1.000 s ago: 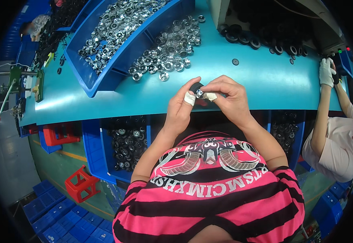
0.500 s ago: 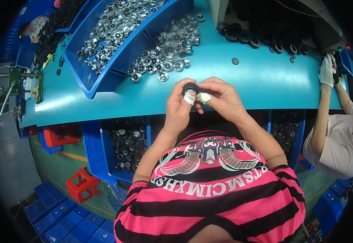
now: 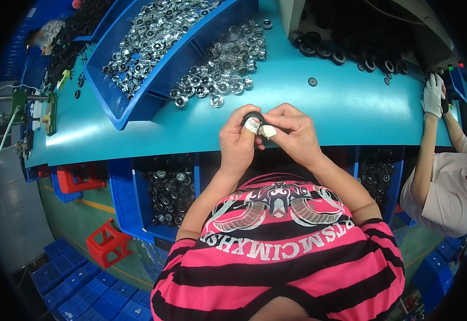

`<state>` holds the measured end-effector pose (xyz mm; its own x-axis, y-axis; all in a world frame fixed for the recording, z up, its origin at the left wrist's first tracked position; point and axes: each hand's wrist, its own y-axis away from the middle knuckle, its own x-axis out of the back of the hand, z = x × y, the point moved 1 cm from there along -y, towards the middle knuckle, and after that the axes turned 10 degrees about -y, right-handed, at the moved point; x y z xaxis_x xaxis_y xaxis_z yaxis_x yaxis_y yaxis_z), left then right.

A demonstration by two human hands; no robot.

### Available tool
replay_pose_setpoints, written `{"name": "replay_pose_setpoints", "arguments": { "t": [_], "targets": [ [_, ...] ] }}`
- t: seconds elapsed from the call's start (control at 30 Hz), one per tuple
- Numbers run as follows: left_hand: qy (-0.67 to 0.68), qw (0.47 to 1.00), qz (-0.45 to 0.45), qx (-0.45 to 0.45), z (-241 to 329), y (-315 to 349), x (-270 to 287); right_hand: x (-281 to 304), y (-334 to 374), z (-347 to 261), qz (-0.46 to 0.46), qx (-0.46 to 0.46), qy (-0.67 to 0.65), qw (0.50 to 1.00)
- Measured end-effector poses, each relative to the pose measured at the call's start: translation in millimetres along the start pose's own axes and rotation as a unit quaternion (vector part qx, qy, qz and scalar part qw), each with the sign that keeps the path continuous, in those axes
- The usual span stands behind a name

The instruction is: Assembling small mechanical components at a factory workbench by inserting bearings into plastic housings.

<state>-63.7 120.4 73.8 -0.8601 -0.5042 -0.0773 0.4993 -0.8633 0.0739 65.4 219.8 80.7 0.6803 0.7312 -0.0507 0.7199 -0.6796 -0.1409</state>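
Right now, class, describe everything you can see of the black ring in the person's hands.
The black ring is small, rounded and dull, and looks like rubber. The left hand grips it, its thumb, in a white wrapping, lying across the front; the right hand's fingertips meet its right side. Mainly its upper curve shows, seen against the teal table; whether anything sits inside it is hidden.

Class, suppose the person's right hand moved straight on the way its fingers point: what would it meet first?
Probably the black ring held in the left hand, just ahead of the right hand; whether they already touch is hard to tell.
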Motion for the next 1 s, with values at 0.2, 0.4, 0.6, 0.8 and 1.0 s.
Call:
{"name": "replay_pose_setpoints", "arguments": {
  "t": [0.2,0.4,0.6,0.8,1.0],
  "targets": [
    [0.045,0.994,-0.088,0.040,5.7,-7.4,5.9,3.2,-6.8,1.7,0.028,-0.105,-0.105,0.989],
    [0.095,0.989,-0.099,0.057,7.0,-5.1,5.5,11.2,-11.7,1.6,0.002,-0.153,-0.157,0.976],
    [0.018,0.997,-0.056,0.049,-2.3,-4.9,8.4,4.6,-6.6,0.9,-0.021,-0.115,-0.158,0.980],
    [0.012,0.993,-0.099,0.069,5.8,-8.6,8.6,9.7,-8.9,0.2,-0.014,-0.150,-0.170,0.974],
    [-0.035,0.985,-0.157,0.053,19.7,-7.9,11.8,9.3,-16.6,-5.2,-0.014,-0.192,-0.203,0.960]
  ]
}}
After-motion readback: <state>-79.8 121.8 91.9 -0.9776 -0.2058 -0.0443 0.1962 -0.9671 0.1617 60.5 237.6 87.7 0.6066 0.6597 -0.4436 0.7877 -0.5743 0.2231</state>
